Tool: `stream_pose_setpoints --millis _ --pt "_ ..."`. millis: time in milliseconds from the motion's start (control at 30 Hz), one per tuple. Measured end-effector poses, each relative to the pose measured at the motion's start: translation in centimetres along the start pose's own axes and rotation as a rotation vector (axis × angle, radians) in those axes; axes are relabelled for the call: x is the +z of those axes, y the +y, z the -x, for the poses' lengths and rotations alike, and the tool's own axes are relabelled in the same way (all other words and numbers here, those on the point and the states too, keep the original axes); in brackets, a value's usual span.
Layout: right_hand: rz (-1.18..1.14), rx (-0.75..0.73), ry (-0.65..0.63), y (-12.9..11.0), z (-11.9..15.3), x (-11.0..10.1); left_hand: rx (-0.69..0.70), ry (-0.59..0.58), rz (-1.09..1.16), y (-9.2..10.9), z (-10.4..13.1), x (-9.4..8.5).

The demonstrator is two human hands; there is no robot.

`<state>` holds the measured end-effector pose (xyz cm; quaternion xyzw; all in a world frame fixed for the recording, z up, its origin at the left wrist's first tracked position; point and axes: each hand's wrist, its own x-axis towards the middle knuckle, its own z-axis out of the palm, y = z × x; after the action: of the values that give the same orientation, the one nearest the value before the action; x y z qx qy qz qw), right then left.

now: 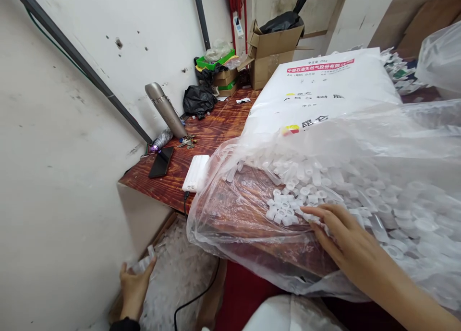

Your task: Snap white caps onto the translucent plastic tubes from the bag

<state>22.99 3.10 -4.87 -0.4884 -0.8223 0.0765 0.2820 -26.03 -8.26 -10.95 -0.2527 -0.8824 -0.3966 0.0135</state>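
Note:
Low at the left, my left hand (136, 285) is closed around a few translucent plastic pieces (144, 262), held between thumb and fingers above an open carton. Many similar pieces (180, 268) fill that carton. On the table, my right hand (342, 237) reaches over a clear plastic bag (237, 240), its fingers stretched out and apart. Its fingertips touch the edge of a small cluster of white ring-shaped plastic parts (283, 208). Beside it spreads a large heap of translucent plastic caps and tubes (389, 196). What lies beneath its palm is hidden.
A white printed sack (324, 86) lies behind the heap. On the wood-patterned table (223, 122) are a white power bank (195, 172), a phone (161, 162), keys (188, 141) and a metal flask (165, 110). A black cable (196, 300) hangs by the carton. Cardboard boxes (273, 53) stand behind.

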Motion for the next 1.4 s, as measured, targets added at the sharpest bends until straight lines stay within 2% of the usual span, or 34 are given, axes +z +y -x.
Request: stream_pose_setpoints --millis 100,167,200,267,300,333,400,433,500,600,700,833,933,1033,1133,1200,1267,1333,1400 --pt "0.018 -0.026 -0.012 0.3 -0.1 0.7 0.035 0.066 0.017 2.1 -0.7 0.0" --pt "0.009 -0.038 -0.024 0.3 -0.3 1.0 0.150 0.038 0.078 5.2 -0.4 -0.1" --pt "0.004 -0.045 -0.031 0.3 -0.4 1.0 0.225 -0.015 0.117 7.3 0.1 -0.1" --pt "-0.008 -0.056 -0.044 0.3 -0.7 1.1 0.379 -0.187 0.180 12.2 1.7 0.1" --pt "-0.014 -0.060 -0.048 0.3 -0.8 1.1 0.477 -0.330 0.200 15.0 2.8 0.5" --pt "-0.018 -0.062 -0.051 0.3 -0.9 1.2 0.644 -0.532 0.183 17.9 4.1 1.1" --pt "-0.025 -0.060 -0.052 0.5 -0.9 1.2 0.887 -0.792 0.039 23.4 6.5 3.1" --pt "-0.028 -0.055 -0.052 0.5 -0.8 1.2 0.928 -0.839 0.001 25.9 7.7 4.5" --pt "-0.038 -0.034 -0.048 0.6 -0.5 1.0 0.975 -0.881 -0.049 29.8 9.5 7.7" --pt "-0.050 0.029 -0.040 0.3 0.1 0.1 0.996 -0.895 -0.119 33.0 11.0 12.1" --pt "-0.162 0.152 -0.024 -0.1 0.6 -1.3 1.021 -0.912 -0.152 33.9 11.4 14.3" --pt "-0.339 0.279 0.060 0.0 1.0 -2.2 1.053 -0.929 -0.137 33.5 10.9 14.3" --pt "-0.363 0.339 0.106 0.4 1.4 -1.9 1.044 -0.941 -0.079 32.7 10.4 13.1" --pt "-0.424 0.418 0.104 0.2 1.6 -1.6 1.023 -0.985 -0.001 31.4 10.6 10.8" --pt "-0.516 0.457 0.145 -0.5 1.0 -1.8 0.973 -1.123 0.100 30.1 11.9 8.2" --pt "-0.583 0.431 0.164 -1.0 0.3 -2.2 0.890 -1.251 0.173 29.3 13.0 6.8" --pt "-0.637 0.364 0.132 -1.5 -0.4 -2.8 0.818 -1.340 0.210 28.7 13.9 5.7" --pt "-0.658 0.254 0.088 -1.8 -0.8 -3.4 0.837 -1.336 0.222 28.3 14.4 5.1" --pt "-0.649 0.140 0.062 -2.1 -0.8 -3.9 0.924 -1.288 0.250 27.9 14.5 4.8"
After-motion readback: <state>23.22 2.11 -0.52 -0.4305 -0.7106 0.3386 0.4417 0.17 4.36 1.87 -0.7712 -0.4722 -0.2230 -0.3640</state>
